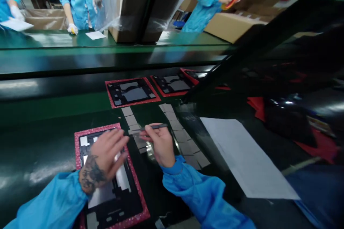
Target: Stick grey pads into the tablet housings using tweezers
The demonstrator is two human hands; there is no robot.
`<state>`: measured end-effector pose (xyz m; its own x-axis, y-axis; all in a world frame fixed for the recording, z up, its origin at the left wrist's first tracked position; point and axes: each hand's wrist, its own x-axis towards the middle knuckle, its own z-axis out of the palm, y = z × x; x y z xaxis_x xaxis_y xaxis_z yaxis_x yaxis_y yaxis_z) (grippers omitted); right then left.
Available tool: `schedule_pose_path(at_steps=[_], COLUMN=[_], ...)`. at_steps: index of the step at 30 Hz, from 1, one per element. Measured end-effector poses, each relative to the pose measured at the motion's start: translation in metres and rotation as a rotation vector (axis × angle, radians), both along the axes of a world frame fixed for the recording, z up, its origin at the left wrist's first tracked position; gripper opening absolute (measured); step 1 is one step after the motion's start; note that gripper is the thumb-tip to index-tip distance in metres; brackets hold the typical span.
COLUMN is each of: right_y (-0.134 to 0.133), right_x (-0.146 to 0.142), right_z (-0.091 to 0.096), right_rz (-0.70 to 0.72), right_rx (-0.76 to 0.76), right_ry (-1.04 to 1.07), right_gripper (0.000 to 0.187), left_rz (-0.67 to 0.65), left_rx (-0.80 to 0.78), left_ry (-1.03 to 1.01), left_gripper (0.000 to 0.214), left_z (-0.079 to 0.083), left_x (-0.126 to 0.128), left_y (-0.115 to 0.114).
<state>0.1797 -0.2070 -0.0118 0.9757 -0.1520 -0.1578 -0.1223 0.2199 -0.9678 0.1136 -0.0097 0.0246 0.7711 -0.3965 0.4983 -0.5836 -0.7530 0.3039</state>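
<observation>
My left hand (103, 159) lies over a red-rimmed tray (137, 188) holding a black panel with grey patches, fingers stretched out and slightly blurred. My right hand (158, 143) is closed on thin grey tweezers (154, 127) that point left toward the left fingertips. Between the two hands a small grey film piece (134, 132) sits at the tweezer tips. Two strips of grey rectangular pads (182, 136) lie on the dark green surface just beyond my hands.
Two more red-rimmed trays (130, 92) (173, 85) lie further back on the belt. A white sheet (247, 157) lies to the right. A dark frame bar (242, 53) crosses the right side. People in blue coats work across the far table by cardboard boxes (142, 7).
</observation>
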Motion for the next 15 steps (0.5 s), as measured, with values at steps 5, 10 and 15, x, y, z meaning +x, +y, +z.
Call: schedule_pose_path(at_steps=[5, 10, 15], right_y=[0.071, 0.098, 0.1], right_x=[-0.008, -0.019, -0.024], right_z=[-0.013, -0.033, -0.039], right_rz=[0.231, 0.276, 0.233], right_rx=[0.045, -0.006, -0.031], right_ry=[0.041, 0.028, 0.063], right_gripper=[0.049, 0.044, 0.045], left_rz=[0.308, 0.261, 0.281], left_rx=[0.013, 0.127, 0.123], left_ry=[0.087, 0.065, 0.072], left_gripper=[0.031, 0.033, 0.032], left_z=[-0.032, -0.062, -0.066], left_x=[-0.013, -0.02, -0.022], left_y=[0.077, 0.084, 0.076])
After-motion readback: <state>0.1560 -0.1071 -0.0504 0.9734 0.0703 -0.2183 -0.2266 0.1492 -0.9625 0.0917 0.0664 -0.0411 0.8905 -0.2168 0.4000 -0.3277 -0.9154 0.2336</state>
